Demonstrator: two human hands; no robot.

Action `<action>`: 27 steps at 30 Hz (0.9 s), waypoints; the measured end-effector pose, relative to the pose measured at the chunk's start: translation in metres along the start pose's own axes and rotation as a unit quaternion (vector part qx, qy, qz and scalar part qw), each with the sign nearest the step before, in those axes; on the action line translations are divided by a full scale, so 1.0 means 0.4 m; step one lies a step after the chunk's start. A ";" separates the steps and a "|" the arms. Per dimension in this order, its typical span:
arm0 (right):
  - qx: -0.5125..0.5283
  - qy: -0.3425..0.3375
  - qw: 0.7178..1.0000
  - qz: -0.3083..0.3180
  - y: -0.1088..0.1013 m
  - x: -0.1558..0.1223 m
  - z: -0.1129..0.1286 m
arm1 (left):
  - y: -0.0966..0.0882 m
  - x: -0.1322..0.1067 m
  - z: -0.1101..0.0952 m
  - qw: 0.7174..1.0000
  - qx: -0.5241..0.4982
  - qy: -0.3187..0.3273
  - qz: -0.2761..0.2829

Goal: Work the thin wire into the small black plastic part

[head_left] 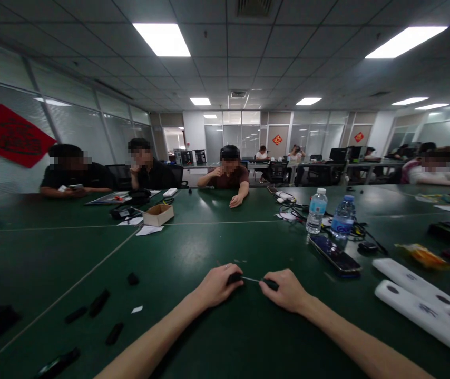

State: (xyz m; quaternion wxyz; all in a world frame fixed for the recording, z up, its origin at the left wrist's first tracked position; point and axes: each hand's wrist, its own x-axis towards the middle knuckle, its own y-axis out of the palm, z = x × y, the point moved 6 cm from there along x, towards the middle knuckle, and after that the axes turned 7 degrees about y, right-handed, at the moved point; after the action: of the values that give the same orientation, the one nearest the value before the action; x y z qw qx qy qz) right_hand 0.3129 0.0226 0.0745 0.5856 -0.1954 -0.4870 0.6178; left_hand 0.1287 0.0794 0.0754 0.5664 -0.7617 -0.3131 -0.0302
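Observation:
My left hand (216,287) is closed around a small black part (234,277) just above the green table. In my right hand (288,292) is a screwdriver with a dark handle (271,284). Its thin metal shaft (251,279) points left and reaches the black part; whether the tip sits in a screw is too small to tell. Left of my forearm lie several loose black pieces, among them a short block (133,278) and a longer piece (99,303). A white scrap (137,309) lies near them.
Two water bottles (316,211) and a phone (334,255) stand and lie at the right, near tangled cables. Two long white devices (426,310) lie beside my right forearm. A small open box (158,215) is farther left. Several people sit around the green table (193,247).

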 end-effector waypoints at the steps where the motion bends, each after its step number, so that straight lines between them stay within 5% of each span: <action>1: 0.000 -0.002 1.000 -0.001 0.000 0.000 0.000 | 0.001 0.000 0.000 1.000 0.000 0.002 0.001; 27: 0.012 -0.005 1.000 0.004 0.005 0.003 0.004 | -0.004 -0.004 0.000 1.000 0.021 0.001 -0.003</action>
State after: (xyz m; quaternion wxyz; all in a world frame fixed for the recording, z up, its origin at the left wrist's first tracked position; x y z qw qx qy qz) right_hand 0.3102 0.0235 0.0739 0.5829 -0.1873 -0.4818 0.6270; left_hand 0.1267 0.0792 0.0761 0.5822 -0.7490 -0.3151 -0.0258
